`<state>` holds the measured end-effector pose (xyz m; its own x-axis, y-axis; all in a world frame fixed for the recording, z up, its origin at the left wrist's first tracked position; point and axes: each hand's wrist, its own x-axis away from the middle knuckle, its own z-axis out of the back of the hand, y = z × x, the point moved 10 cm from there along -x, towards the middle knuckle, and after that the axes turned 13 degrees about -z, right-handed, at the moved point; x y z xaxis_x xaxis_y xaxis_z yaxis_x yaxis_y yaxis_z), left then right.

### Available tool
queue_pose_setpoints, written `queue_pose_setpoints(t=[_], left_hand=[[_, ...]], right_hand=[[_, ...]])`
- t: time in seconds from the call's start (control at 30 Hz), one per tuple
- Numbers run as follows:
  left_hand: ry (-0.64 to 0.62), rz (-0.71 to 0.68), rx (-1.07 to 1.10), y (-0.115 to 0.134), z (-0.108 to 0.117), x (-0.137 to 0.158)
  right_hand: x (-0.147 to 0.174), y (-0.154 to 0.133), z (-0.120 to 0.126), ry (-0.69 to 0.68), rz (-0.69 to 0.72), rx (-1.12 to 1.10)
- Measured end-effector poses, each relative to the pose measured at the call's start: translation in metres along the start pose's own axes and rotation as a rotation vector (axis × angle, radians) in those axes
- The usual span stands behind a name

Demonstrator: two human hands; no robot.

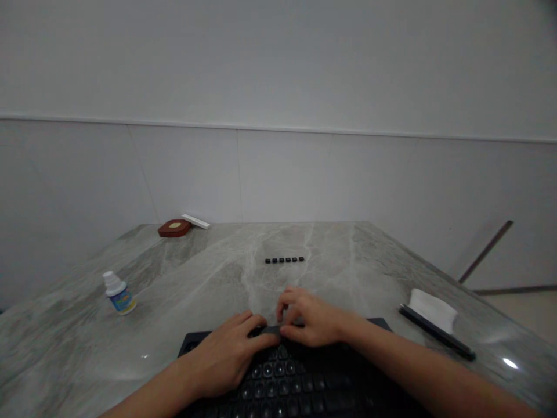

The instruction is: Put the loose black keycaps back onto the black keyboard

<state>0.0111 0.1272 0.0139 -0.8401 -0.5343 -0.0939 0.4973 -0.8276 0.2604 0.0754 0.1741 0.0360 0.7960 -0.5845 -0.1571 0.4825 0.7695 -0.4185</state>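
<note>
A black keyboard [278, 386] lies at the bottom of the view, partly hidden by my forearms and in shadow on its right side. Over its far edge, my left hand [228, 351] is closed, thumb and fingers around a small dark grey piece [270, 330] whose kind I cannot make out. Close by on the right, my right hand [311, 319] has curled fingers, its thumb at the right end of that piece. What lies inside its fingers is hidden. Beyond both hands, several small black keycaps [285, 260] stand in a neat row on the marbled table [217, 278].
To the left, a white bottle [119, 294] with a blue and yellow label stands tilted in view. A brown case [174, 227] and a white strip [195, 221] lie at the far left. On the right, a black stick-like tool [435, 332] rests beside a white cloth or tissue [433, 309].
</note>
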Motion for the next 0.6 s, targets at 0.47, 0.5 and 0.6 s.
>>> queue_pose_setpoints(t=[0.47, 0.5, 0.6], left_hand=[[0.039, -0.014, 0.037, 0.002, 0.008, 0.002], [0.039, -0.017, 0.037, 0.002, 0.008, 0.002], [0.037, -0.026, 0.036, 0.002, 0.007, 0.002]], right_hand=[[-0.119, 0.112, 0.010, 0.172, -0.288, 0.374], [-0.121, 0.110, 0.008, 0.165, -0.278, 0.373], [-0.123, 0.100, 0.006, 0.160, -0.252, 0.349]])
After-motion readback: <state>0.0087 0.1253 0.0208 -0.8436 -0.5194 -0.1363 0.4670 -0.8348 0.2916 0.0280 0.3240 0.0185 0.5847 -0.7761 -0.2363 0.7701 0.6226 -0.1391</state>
